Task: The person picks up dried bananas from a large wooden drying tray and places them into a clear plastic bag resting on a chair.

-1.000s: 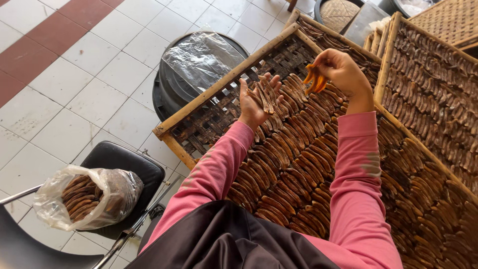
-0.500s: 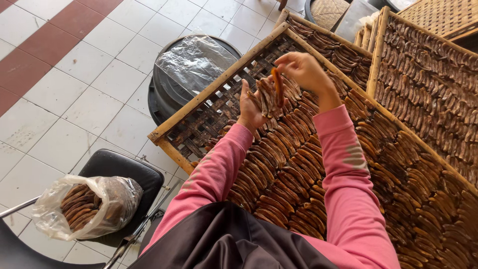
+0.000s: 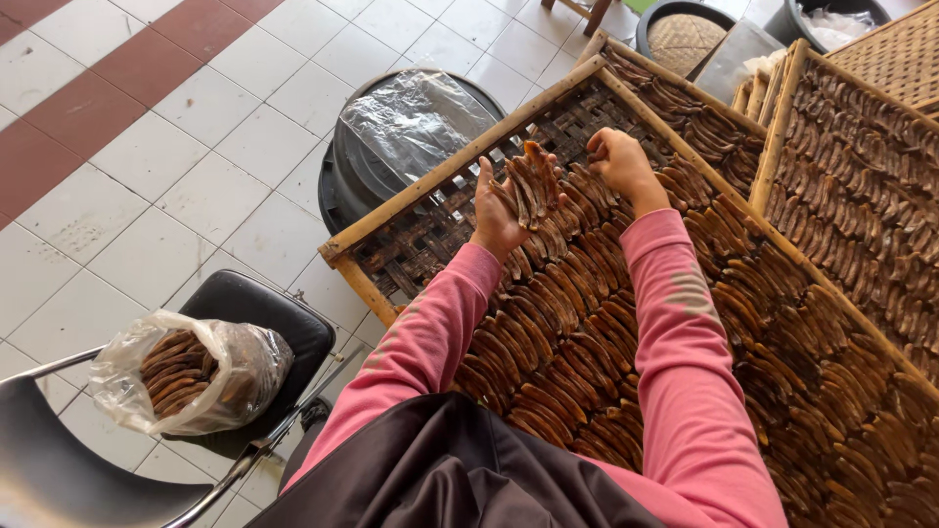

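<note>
A: Head view: left hand is palm-up, fingers half curled, cradling a small stack of dried banana strips over the tray's far-left end.
B: Right hand?
A: Right hand is down on the bamboo tray near its far edge, fingers bent onto a strip in the top row. Can't tell whether it is pinching one or just touching.
B: Step in hand?
A: Looks like gathering strips off the rack into the left-hand stack, one at a time. Bare lattice shows at the tray's far-left corner; the rest is full rows.
B: Next move needs?
A: My read: a clean pinch on one strip end, a lift without dragging its neighbours, then a short carry to the stack just beside it.
B: Anything else close?
A: Plastic bag holding more strips sits on a black chair, well apart from the tray's near-left corner.
</note>
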